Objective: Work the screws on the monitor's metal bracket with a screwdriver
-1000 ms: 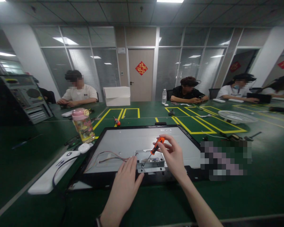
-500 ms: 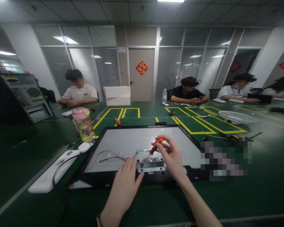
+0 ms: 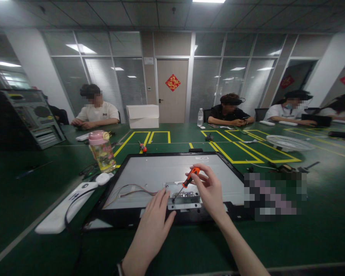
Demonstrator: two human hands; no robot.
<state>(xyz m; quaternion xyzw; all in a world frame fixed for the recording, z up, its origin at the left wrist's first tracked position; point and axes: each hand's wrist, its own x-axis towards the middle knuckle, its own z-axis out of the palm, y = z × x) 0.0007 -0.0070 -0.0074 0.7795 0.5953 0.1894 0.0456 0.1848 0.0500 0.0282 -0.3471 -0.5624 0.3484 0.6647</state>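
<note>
A monitor lies face down on the green table, its grey metal back panel (image 3: 161,172) showing inside a black frame. Near its front edge sits a small metal bracket plate (image 3: 186,195). My right hand (image 3: 211,191) pinches an orange-handled screwdriver (image 3: 187,183), tilted with its tip down on the left part of the bracket. My left hand (image 3: 153,226) lies flat with fingers stretched out on the panel just left of the bracket. Thin coloured wires (image 3: 132,189) run leftward from the bracket.
A pink-lidded bottle (image 3: 101,150), a white flat cover (image 3: 63,209) and a computer case (image 3: 25,117) are at the left. A red screwdriver (image 3: 143,147), a white box (image 3: 143,116) and a fan grille (image 3: 289,142) lie farther off. Other people sit along the far side.
The screwdriver handle has shifted slightly in my right hand's fingers while its tip stays on the bracket. My left hand has edged a little toward the bracket.
</note>
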